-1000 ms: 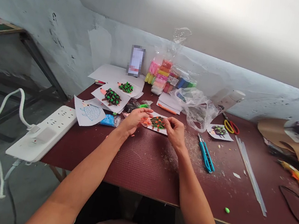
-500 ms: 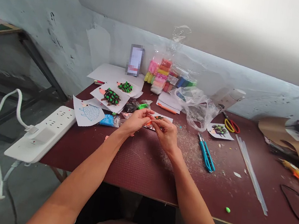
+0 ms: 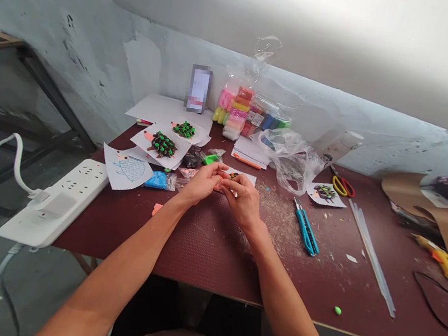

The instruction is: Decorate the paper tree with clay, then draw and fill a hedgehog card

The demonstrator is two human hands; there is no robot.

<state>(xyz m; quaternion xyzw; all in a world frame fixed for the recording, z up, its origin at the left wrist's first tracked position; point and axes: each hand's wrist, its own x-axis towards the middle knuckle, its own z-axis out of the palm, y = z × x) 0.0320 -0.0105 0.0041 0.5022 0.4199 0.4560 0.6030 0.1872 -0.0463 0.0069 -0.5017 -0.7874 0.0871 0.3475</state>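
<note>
1. Clay (image 3: 217,187): a small, soft-looking lump, orange-pink, held between the two hands a little above the middle of the desk (image 3: 202,257), well in from the near edge. Fingers cover most of it, so its full outline is hidden.
2. Left hand (image 3: 203,183): its grip is narrow, fingers curved around the clay, thumb against the near side.
3. Right hand (image 3: 244,200): its grip is narrow too, thumb and fingertips pinched on the clay; I cannot tell whether a separate bit sits between them.
4. Card (image 3: 250,177): white, lying on the desk just beyond and beneath the fingers, its far right corner bare. A few dark, green and orange spots show past the knuckles; the rest is covered.
5. Pink lump (image 3: 156,209): knobbly, paler than the clay, on the desk beside the left forearm, towards the left edge.
6. Bead (image 3: 337,310): bright green, smooth, oval, near the desk's near edge, right of the right forearm.
7. Cutter (image 3: 305,231): teal, lying well apart from the hands, towards the right edge.
</note>
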